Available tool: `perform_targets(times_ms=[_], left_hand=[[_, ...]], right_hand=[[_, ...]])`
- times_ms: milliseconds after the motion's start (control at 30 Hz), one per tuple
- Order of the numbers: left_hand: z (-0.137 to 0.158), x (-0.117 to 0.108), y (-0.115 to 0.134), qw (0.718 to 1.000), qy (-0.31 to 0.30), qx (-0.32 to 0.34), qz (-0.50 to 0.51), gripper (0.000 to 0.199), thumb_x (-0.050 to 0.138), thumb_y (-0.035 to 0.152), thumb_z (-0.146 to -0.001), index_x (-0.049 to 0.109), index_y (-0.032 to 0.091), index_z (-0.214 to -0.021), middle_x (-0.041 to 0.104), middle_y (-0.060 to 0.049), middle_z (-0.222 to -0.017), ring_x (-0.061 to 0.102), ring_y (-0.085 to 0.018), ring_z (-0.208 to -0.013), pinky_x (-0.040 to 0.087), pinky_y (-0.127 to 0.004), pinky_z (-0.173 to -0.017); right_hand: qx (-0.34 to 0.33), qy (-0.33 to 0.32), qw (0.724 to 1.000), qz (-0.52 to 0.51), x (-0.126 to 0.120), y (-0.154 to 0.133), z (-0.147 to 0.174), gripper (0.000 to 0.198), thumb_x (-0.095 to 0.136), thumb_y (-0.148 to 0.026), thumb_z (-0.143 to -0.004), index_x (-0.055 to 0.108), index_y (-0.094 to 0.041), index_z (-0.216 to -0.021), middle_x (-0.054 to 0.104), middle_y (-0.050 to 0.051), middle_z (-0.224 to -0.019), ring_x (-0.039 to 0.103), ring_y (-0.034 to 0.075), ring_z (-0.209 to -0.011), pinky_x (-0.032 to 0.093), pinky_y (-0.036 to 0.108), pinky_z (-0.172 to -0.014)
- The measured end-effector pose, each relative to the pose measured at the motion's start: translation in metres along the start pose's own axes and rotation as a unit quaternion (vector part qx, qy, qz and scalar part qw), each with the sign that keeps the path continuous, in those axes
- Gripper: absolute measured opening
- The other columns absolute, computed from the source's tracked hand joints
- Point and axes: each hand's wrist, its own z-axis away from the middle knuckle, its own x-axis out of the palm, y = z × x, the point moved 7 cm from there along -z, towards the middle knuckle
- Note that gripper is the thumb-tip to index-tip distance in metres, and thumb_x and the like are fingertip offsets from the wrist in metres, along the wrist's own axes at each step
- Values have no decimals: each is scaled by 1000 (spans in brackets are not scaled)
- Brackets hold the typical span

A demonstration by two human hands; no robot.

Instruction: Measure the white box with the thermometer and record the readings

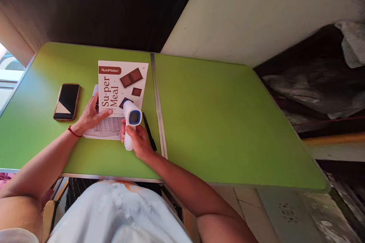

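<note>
My left hand (92, 114) grips the lower left corner of a white box (114, 72) printed "NutriMotion Su-per Meal", its thumb across the front and its other fingers behind the edge. Wrapped in my right hand (139, 140) is a white infrared thermometer (129, 142) with a blue-rimmed screen. Its head points toward the box and covers part of the lower right print. Printed paper sheets (108, 127) lie beneath the box and show below it. A black pen (149, 133) rests just right of my right hand, partly hidden by it.
A smartphone (67, 101) in a brown case lies left of my left hand. The green folding table (228, 121) has a metal seam (158, 102) right of the pen. A dark panel (99, 7) and a pale wall (242, 15) stand behind its far edge.
</note>
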Motion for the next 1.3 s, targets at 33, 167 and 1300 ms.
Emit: perform_targets(times_ms=[33, 167, 1300], left_hand=[[0, 0, 1, 1000, 0, -1, 1, 74, 78, 74, -84, 63, 19, -131, 72, -17, -127, 67, -40, -126, 57, -56, -105], [0, 0, 2, 1000, 0, 1, 6, 75, 79, 74, -83, 63, 19, -132, 72, -16, -129, 66, -40, -127, 57, -56, -106], [-4, 2, -7, 994, -34, -50, 89, 88, 95, 64, -68, 60, 19, -136, 75, -17, -129, 72, -40, -122, 63, -52, -97]], right_hand=[[-4, 1, 1000, 4, 0, 0, 0, 57, 86, -71, -68, 62, -23, -89, 58, -6, -66, 53, 11, -55, 43, 28, -53], [-4, 1, 1000, 10, 0, 0, 0, 56, 85, -71, -70, 62, -24, -91, 58, -6, -66, 54, 12, -55, 44, 29, -54], [5, -20, 1000, 9, 5, 3, 3, 58, 84, -74, -72, 57, -25, -88, 57, -7, -65, 54, 10, -52, 46, 25, -47]])
